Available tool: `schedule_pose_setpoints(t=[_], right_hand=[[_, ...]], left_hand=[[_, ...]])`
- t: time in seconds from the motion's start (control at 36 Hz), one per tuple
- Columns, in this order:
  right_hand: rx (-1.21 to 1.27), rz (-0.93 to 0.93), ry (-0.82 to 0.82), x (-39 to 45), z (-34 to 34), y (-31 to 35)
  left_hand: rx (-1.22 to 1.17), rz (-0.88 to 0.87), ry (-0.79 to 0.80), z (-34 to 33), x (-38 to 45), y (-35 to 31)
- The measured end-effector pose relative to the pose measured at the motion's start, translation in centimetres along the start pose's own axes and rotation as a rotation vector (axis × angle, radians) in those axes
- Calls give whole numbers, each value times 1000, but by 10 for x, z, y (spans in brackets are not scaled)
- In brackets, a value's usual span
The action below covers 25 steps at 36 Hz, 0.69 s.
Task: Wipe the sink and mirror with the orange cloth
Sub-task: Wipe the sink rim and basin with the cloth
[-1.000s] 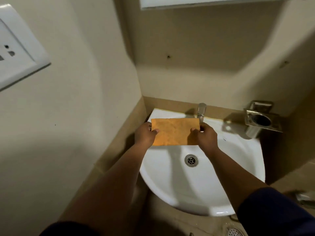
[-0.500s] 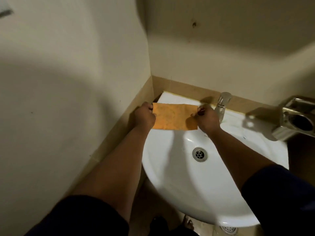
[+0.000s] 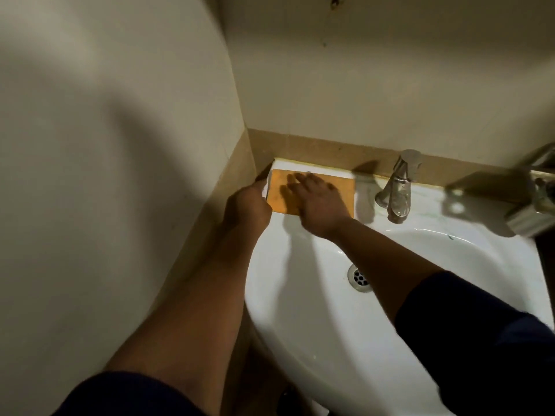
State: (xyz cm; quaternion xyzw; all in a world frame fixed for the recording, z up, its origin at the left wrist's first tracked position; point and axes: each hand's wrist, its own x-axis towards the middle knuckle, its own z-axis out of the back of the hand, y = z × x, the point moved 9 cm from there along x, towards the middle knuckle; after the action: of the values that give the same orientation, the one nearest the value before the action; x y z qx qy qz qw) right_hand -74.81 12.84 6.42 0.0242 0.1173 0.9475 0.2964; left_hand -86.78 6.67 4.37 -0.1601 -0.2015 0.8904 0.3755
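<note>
Your right hand presses flat-fingered on the orange cloth at the sink rim's back corner; your left hand pinches its edge.

Metal wall holder, right edge of frame: cut off, blurred, type unclear. Orange cloth, upper centre: middle covered by right hand; hand motion-blurred. Left hand: fingers hidden at cloth's left edge, grip not discernible. Sink: near rim cut off, bottom edge.
</note>
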Motion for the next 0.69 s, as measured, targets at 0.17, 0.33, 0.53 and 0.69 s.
schedule_pose_setpoints(t=[0.17, 0.33, 0.53, 0.69], right_hand=[[-127, 83, 215, 34, -40, 4], [-71, -105, 120, 11, -40, -45], [154, -495, -46, -29, -37, -93], [116, -562, -131, -31, -34, -89]], left_hand=[[-100, -65, -144, -2, -4, -4], [-23, -166, -97, -23, -8, -14], [191, -203, -98, -29, -9, -10], [173, -220, -128, -28, -11, -9]])
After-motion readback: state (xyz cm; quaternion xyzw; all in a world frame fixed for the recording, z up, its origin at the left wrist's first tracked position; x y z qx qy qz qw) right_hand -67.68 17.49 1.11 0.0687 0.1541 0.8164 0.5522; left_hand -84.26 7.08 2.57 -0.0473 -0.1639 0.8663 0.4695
